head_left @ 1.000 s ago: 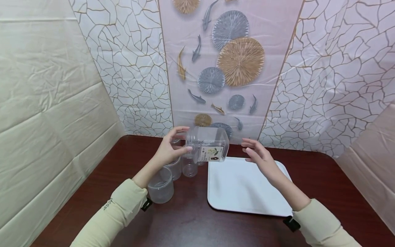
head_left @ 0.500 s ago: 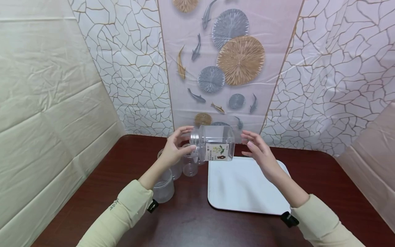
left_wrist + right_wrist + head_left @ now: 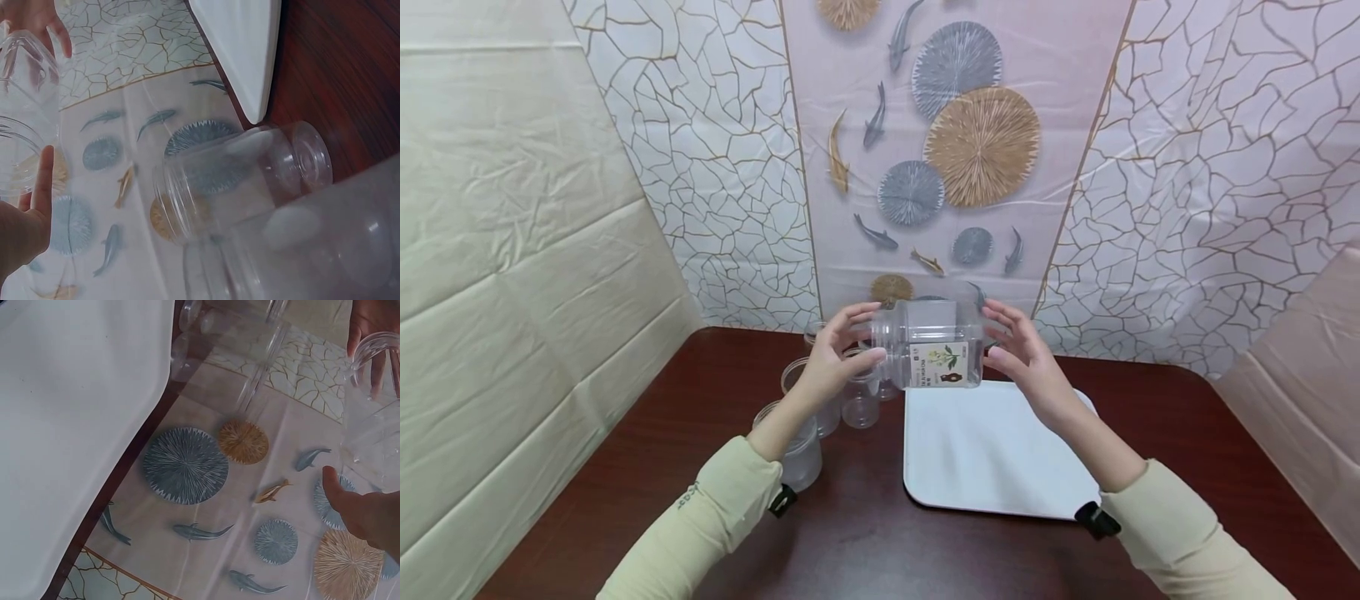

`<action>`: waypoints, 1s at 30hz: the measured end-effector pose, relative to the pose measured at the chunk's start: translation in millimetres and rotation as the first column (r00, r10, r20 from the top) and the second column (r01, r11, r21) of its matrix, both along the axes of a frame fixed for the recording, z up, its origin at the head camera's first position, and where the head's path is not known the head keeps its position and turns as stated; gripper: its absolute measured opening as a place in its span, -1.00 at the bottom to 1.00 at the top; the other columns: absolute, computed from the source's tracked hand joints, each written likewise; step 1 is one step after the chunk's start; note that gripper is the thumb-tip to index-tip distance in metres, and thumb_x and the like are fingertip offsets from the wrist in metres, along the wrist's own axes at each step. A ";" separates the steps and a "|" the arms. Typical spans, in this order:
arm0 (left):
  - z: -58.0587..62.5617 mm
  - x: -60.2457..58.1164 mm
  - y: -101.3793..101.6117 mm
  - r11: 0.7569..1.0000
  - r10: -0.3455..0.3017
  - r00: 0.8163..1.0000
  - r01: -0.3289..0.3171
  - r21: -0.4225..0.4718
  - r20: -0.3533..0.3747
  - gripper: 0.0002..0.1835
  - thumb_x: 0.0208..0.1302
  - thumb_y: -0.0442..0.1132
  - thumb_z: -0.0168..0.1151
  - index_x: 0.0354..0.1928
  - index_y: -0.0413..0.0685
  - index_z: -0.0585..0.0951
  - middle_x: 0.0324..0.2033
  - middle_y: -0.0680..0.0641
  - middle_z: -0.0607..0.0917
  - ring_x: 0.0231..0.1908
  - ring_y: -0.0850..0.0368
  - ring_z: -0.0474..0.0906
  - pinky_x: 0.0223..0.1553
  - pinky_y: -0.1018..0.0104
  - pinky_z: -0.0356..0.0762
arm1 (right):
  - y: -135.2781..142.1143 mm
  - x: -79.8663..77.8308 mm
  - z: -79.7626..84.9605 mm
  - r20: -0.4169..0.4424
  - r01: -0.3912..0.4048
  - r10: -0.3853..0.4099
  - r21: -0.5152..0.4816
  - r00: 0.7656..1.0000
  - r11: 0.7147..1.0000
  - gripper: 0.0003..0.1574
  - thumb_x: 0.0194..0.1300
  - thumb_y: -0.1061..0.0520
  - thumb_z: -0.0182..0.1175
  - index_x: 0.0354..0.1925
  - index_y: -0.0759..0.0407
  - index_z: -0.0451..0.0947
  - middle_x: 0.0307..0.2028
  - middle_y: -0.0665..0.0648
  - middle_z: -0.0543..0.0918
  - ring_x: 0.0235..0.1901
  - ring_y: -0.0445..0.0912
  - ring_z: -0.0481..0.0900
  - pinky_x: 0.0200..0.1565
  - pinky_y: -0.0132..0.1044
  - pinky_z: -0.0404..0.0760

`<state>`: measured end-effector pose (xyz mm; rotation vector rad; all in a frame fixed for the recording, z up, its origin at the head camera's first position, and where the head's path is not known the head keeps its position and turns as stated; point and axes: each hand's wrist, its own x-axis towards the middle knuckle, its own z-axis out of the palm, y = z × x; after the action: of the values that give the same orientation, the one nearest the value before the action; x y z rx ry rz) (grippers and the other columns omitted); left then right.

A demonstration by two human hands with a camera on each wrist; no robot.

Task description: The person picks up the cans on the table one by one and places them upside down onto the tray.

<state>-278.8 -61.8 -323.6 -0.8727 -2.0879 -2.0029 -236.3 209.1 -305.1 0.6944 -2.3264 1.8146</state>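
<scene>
A clear plastic jar [image 3: 925,343] with a printed label lies sideways in the air above the table in the head view. My left hand [image 3: 838,358] holds it at the threaded neck, thumb in front and fingers behind. My right hand [image 3: 1026,358] is at the base end with fingers spread and slightly bent; firm contact there cannot be made out. In the left wrist view, the jar [image 3: 28,119] shows at the left edge, partly cut off. The right wrist view has the same jar [image 3: 375,425] at its right side, above the right thumb.
Several clear jars, including a small jar [image 3: 860,407] and a wide jar [image 3: 802,458], stand on the dark red table [image 3: 865,533] below and around the left forearm. A white tray [image 3: 1000,458] lies under the right hand. Patterned cloth [image 3: 977,150] hangs behind.
The jar has moved right with my left hand and turned so its label faces forward more squarely. My right hand has moved slightly left and up, closing the gap to the jar's base.
</scene>
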 end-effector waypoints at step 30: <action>-3.4 7.5 11.0 0.999 -0.035 0.999 0.035 0.021 -0.012 -0.36 0.09 -0.34 0.21 0.27 -0.20 0.32 0.21 -0.33 0.41 0.04 -0.13 0.49 -0.13 0.25 0.61 | -0.6 2.1 5.4 -0.056 0.016 -0.011 0.100 0.998 0.995 -0.18 0.29 0.24 0.15 0.41 0.02 0.03 0.44 0.13 0.06 0.34 0.17 0.15 0.20 0.16 0.32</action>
<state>-271.2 -50.8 -327.0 -0.9209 -2.0559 -2.0282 -234.2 208.4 -299.8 0.7297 -2.3940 1.6610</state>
